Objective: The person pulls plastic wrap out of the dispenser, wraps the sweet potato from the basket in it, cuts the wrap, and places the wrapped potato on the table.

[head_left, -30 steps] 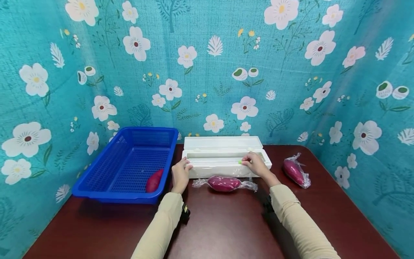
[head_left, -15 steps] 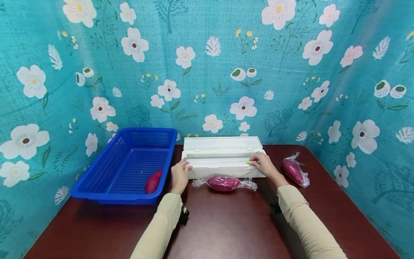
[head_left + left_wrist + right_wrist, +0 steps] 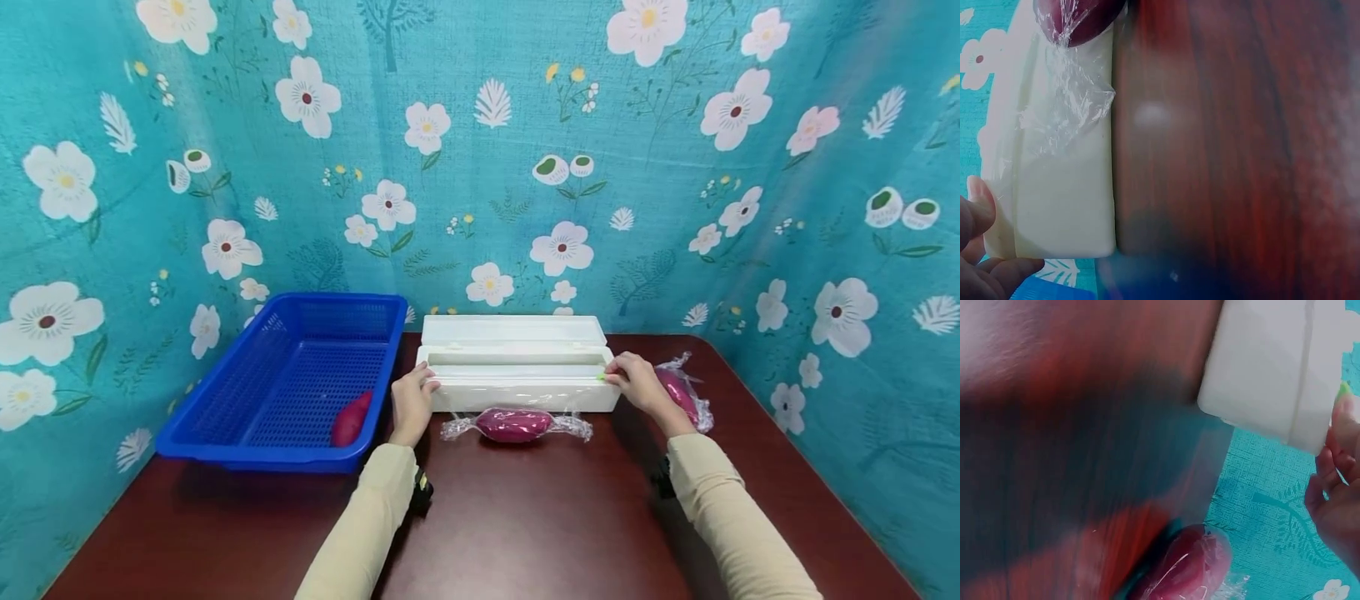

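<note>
A long white cling film dispenser (image 3: pixel 525 395) stands at the back of the table, lid up, with clear film hanging over its front. My left hand (image 3: pixel 411 404) grips its left end; in the left wrist view the thumb (image 3: pixel 982 203) lies at the upper edge and fingers curl round the end. At the opposite end, my right hand (image 3: pixel 637 383) pinches a small green slide cutter (image 3: pixel 602 377) on the dispenser's edge. A red-purple sweet potato wrapped in film (image 3: pixel 513 425), its ends twisted, lies right in front of the dispenser.
On the left stands a blue plastic basket (image 3: pixel 281 454) with one unwrapped sweet potato (image 3: pixel 351 419) in it. Another wrapped sweet potato (image 3: pixel 1188 565) lies right of the dispenser, partly behind my right hand in the head view. A flowered teal cloth (image 3: pixel 480 167) hangs around the dark red table (image 3: pixel 517 517).
My right hand has slid the green cutter rightward along the dispenser, from right of its middle to its right end. My left hand has stayed at the left end.
</note>
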`<state>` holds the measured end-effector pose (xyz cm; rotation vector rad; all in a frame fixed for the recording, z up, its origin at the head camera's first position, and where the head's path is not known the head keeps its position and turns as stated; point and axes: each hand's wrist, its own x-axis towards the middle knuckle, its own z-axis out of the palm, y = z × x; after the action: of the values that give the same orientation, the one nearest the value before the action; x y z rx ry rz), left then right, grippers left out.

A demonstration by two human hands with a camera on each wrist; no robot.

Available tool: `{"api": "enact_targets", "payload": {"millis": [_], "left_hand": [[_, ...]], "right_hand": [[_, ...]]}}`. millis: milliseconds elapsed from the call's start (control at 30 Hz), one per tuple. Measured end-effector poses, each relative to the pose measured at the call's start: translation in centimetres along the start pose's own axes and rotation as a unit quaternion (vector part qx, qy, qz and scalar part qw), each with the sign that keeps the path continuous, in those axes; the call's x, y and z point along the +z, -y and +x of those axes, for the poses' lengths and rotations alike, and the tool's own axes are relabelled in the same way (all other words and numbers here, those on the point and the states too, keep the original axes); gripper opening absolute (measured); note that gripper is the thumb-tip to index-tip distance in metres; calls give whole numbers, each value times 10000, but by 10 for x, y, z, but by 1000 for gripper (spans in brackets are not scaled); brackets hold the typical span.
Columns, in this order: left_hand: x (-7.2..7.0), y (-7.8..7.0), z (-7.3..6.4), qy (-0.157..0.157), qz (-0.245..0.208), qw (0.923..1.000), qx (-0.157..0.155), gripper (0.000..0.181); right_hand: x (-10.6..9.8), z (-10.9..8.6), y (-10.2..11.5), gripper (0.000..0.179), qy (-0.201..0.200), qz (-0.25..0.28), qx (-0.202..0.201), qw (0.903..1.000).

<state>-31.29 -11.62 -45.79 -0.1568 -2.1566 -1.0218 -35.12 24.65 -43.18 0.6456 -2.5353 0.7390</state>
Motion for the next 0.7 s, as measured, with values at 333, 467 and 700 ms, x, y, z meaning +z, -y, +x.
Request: {"api": "enact_targets", "payload": {"millis": [333, 467, 700], "left_hand": [[-3, 3, 1, 189, -3, 9998, -102, 12], [-1, 2, 0, 216, 34, 9997, -91, 11], [-3, 0, -3, 162, -303, 9993, -173, 14]], "right_hand": [[0, -6, -8, 7, -60, 175, 69, 9998], [-6, -11, -11, 7, -116, 317, 295, 9990], [-13, -14, -16, 4, 78, 549, 626, 9965]]}}
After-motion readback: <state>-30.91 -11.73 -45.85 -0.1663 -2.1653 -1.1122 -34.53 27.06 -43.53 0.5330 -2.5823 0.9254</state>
